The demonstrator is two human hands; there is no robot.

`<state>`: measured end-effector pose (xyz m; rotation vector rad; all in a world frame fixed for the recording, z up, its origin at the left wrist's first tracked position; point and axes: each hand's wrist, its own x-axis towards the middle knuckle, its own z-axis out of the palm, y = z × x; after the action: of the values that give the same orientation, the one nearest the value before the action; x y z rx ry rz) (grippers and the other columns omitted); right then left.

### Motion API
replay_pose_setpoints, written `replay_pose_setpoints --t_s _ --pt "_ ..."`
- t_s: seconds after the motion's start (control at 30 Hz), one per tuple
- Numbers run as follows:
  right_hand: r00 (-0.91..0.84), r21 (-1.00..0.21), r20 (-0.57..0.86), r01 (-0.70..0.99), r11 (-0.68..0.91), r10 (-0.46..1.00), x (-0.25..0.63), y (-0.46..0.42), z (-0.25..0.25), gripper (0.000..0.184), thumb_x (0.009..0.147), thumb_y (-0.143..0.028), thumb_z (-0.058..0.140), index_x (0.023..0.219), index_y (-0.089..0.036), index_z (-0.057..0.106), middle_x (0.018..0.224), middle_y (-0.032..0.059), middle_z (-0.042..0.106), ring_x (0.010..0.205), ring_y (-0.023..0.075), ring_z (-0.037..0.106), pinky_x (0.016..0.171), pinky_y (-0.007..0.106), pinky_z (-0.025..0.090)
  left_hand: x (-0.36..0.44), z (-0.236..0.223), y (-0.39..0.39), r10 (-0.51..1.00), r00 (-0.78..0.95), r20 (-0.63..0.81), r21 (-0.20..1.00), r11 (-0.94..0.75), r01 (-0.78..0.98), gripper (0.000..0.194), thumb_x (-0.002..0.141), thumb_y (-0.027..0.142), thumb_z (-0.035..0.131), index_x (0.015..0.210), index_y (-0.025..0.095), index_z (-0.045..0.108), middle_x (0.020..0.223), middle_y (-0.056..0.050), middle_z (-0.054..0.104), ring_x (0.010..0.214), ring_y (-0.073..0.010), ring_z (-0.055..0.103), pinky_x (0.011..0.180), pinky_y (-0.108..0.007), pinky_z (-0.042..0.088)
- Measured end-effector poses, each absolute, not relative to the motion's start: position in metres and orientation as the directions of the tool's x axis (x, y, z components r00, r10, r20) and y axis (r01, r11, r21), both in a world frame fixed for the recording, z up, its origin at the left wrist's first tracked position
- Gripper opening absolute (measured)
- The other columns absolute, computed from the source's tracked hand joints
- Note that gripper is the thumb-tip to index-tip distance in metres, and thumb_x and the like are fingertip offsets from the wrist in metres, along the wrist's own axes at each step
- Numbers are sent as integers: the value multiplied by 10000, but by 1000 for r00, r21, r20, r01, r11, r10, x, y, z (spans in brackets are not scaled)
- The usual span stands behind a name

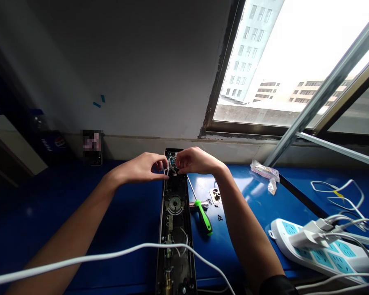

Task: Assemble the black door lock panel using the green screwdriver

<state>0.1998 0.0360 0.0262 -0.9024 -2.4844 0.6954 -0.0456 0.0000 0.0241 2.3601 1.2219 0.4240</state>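
Observation:
A long black lock panel [174, 229] lies open on the blue table [123, 221], its inner parts and thin wires showing. Both hands meet over its far end. My left hand [146, 167] pinches thin white wires [169, 167] at the panel's top. My right hand [193, 160] is curled right beside it, fingertips closed on the same small wires or connector. What exactly each fingertip grips is too small to tell.
A green-handled screwdriver [203, 215] lies right of the panel, beside a small metal plate [215, 195] and loose screws [219, 217]. A white power strip [320, 250] with plugs sits at the right. A white cable [110, 255] crosses the front. Plastic bags [266, 172] lie near the window.

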Motion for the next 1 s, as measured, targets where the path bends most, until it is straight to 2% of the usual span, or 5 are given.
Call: replay_pose_setpoints --t_s 0.13,0.27,0.47,0.67,1.0 --pt "-730 -524 88 545 655 678 208 35 31 193 725 -125 802 898 -208 819 734 -21 741 706 131 681 659 226 486 -34 -21 -8 891 355 284 571 -454 683 434 827 575 720 1105 250 643 1133 -66 592 1047 -267 654 931 -403 562" --pt "-724 -501 -20 604 620 689 209 35 33 270 774 -190 780 1030 -252 842 775 -15 765 728 133 693 655 208 485 -26 -54 -17 911 267 315 784 -408 468 406 855 536 726 1163 287 637 1285 -60 486 997 -224 699 893 -406 625" --pt "-725 -423 5 623 659 689 206 34 33 279 763 -188 781 1023 -257 855 765 -24 756 712 116 659 641 198 454 -20 -66 -23 918 194 346 828 -397 396 333 897 495 704 1156 285 700 1407 -75 408 954 -190 703 925 -423 631" --pt "-730 -403 -15 630 664 683 205 27 38 288 787 -185 760 1052 -255 848 747 -23 746 706 109 652 640 192 451 -19 -68 -22 894 257 368 829 -441 343 291 934 466 671 1147 270 698 1305 -77 582 1168 -268 654 885 -379 632" --pt "-684 -523 -49 639 565 728 201 27 32 281 780 -140 678 994 -220 842 677 -27 724 592 107 687 597 188 507 -17 -71 -21 905 233 357 870 -413 270 322 909 472 704 1136 243 707 1269 -83 645 1110 -267 692 869 -383 631"
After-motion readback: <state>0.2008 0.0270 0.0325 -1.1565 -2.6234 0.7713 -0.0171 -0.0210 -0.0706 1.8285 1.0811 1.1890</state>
